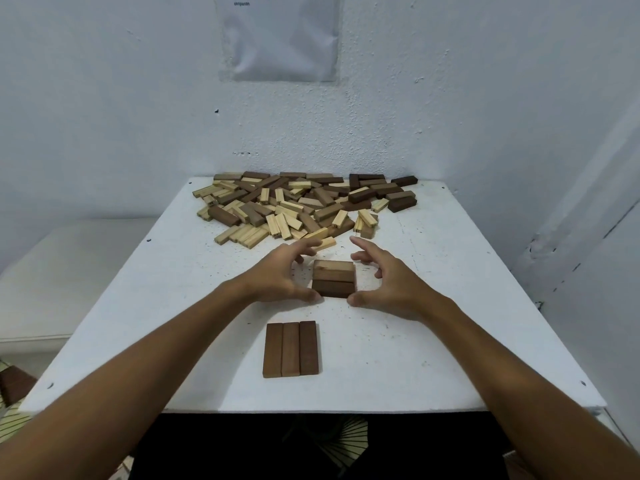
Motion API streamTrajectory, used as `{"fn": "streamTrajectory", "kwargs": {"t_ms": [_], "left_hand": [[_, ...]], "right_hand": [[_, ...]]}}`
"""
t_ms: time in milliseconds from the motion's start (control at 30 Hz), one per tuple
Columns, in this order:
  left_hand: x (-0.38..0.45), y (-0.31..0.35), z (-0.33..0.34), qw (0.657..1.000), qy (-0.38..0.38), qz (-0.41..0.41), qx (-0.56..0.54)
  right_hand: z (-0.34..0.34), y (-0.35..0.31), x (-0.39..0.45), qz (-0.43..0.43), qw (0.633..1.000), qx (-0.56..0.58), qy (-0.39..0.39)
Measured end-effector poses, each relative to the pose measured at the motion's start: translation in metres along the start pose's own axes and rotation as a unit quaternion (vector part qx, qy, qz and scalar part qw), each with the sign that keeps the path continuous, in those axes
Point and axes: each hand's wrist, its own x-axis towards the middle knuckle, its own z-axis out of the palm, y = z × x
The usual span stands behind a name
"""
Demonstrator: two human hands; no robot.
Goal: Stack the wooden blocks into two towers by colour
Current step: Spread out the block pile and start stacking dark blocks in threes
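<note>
A white tabletop [433, 341] stood in a corner of pale walls, with a sheet of paper [280, 39] fixed to the wall above it. Across its far side lay a loose pile of wooden blocks [301, 206], dark brown and pale mixed together, some lying over others. Near the front edge three dark blocks [290, 349] lay flat side by side, touching along their long sides. Between that row and the pile stood a short dark stack [334, 279], its blocks laid crosswise to the row, more than one layer high. The left hand [282, 275] and the right hand [388, 280] flanked this stack, both with fingers spread and loosely curved. Each thumb tip sat at a near corner of the stack, seemingly touching it; the other fingers hovered clear. No container was on the tabletop.
</note>
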Motion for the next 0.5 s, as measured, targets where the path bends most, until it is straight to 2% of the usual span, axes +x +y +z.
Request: {"fn": "streamTrajectory", "kwargs": {"t_ms": [500], "left_hand": [[0.0084, -0.0067, 0.0049, 1.0, 0.005, 0.017, 0.014]], "right_hand": [[0.0068, 0.0054, 0.0084, 0.0, 1.0, -0.027, 0.012]]}}
